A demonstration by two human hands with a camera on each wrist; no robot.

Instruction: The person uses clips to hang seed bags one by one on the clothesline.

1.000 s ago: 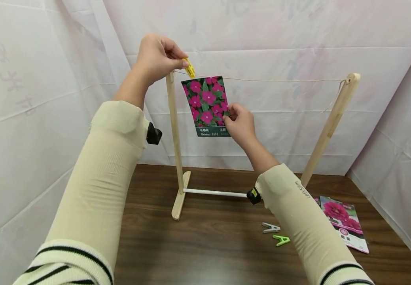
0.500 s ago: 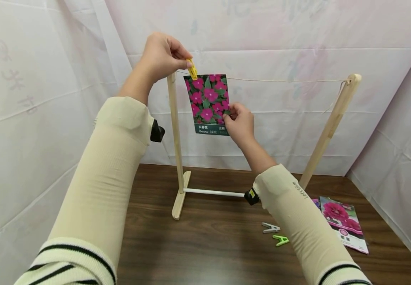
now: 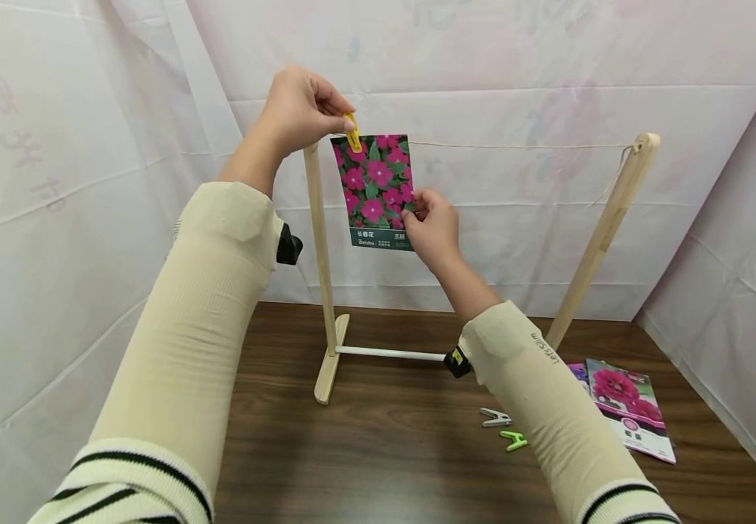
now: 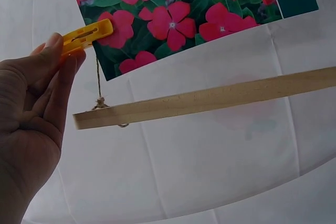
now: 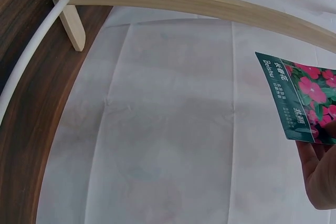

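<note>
Packet in front of string, its top edge slightly above the string. Left hand, above the string, pinches a yellow clip between thumb and fingers, nose over the packet's top edge, presumably for fastening; whether the clip bites the string cannot be told. Right hand, below the string, pinches the packet's side edge, probably to steady it.
</note>
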